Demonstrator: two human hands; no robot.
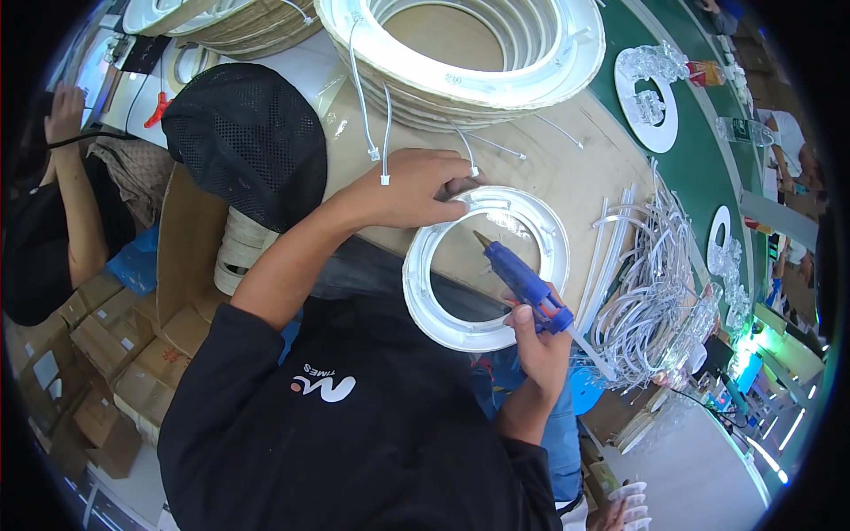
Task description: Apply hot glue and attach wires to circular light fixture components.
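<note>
A white plastic ring (420, 281) lies tilted at the table's near edge, in front of my body. My left hand (412, 188) is closed on its far left rim, with the thumb on top and the fingers partly hidden behind. In my right hand (542, 350) is a blue hot glue gun (522, 276), held over the ring's right side. Its nozzle points up and left across the ring's opening, and a pale glue stick (591, 351) juts from its rear. A white cable connector (474, 171) hangs next to my left fingers.
A tall stack of similar white rings (460, 84) with dangling cables stands at the far side. White wires (651, 288) are heaped on the right. A black mesh cap (252, 142) sits left of my arm. Another person's arm (80, 190) shows at the left, beside cardboard boxes (111, 332).
</note>
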